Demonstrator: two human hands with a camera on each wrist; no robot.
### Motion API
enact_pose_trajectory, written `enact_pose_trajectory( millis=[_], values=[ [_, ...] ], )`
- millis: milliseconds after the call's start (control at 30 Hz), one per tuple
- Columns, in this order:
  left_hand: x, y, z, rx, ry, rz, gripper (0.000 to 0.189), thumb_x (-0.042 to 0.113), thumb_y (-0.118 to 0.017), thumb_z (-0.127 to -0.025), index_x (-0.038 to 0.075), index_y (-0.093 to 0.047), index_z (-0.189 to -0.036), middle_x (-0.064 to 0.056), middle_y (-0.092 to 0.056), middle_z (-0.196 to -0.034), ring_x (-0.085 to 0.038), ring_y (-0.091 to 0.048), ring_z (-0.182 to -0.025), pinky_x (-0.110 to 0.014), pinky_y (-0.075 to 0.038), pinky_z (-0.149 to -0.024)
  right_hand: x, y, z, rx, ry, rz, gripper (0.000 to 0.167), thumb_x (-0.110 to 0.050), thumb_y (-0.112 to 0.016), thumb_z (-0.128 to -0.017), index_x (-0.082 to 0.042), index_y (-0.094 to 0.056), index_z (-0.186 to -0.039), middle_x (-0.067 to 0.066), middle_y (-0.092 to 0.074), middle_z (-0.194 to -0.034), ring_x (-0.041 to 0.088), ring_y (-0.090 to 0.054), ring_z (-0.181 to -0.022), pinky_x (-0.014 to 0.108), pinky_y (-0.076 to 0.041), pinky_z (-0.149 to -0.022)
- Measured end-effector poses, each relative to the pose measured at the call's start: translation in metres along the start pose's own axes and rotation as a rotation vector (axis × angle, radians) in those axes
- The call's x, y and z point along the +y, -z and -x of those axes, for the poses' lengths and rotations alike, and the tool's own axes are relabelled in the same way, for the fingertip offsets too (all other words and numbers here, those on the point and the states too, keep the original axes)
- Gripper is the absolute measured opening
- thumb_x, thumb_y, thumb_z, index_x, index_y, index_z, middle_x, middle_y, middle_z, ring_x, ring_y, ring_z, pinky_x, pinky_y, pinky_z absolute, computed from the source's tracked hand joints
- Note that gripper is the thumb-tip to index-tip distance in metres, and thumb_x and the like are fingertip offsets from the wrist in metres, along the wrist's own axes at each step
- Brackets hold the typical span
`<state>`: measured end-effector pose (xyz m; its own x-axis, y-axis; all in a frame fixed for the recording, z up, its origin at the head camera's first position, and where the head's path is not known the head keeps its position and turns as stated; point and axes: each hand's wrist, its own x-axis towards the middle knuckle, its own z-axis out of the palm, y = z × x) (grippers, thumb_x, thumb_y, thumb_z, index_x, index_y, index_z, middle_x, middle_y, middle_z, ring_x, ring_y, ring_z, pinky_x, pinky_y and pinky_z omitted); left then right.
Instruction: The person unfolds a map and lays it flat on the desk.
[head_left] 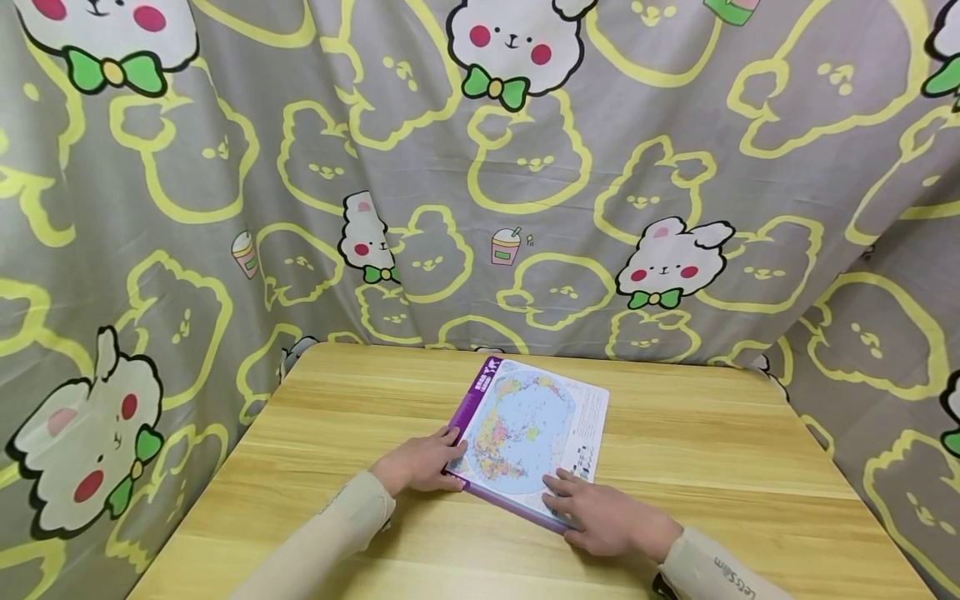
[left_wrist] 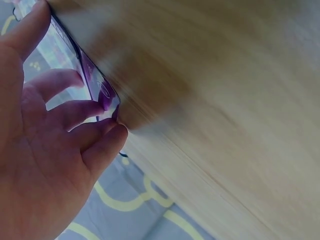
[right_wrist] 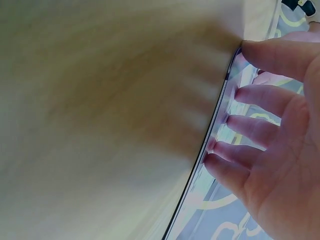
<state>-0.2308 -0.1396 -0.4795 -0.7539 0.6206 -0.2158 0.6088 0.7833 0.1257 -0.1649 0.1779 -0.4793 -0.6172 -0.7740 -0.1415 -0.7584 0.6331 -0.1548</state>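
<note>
A thin glossy world map board (head_left: 528, 421) lies flat on the table, turned at an angle, with a purple strip down its left side. At its near left corner my left hand (head_left: 420, 461) touches the purple edge, thumb along the near side. My right hand (head_left: 606, 512) rests with spread fingers on the near right corner. In the left wrist view, the fingertips meet the purple border (left_wrist: 101, 86). The right wrist view has the fingertips on the shiny surface and the thumb (right_wrist: 270, 56) at the board's dark edge.
The wood-grain table (head_left: 712, 450) extends around the board on all sides. Behind it and at both sides hangs a grey curtain (head_left: 442, 308) with yellow outlines and white rabbit faces.
</note>
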Motion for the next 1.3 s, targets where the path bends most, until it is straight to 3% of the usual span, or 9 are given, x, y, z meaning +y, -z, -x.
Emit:
enact_pose_trajectory(
  millis=[1300],
  values=[
    [0.011,-0.003,0.008,0.007,-0.006,-0.086,0.066,0.050,-0.055,-0.091,0.010,-0.044,-0.142,-0.017,-0.034,-0.148,-0.033,-0.032,-0.135,-0.041,-0.038,-0.103,0.018,0.000,0.002,-0.003,-0.059,-0.030,0.048,-0.017,-0.060,-0.089,-0.012,-0.052,-0.137,0.016,-0.038,-0.146,0.040,-0.033,-0.133,0.049,-0.039,-0.100]
  ],
)
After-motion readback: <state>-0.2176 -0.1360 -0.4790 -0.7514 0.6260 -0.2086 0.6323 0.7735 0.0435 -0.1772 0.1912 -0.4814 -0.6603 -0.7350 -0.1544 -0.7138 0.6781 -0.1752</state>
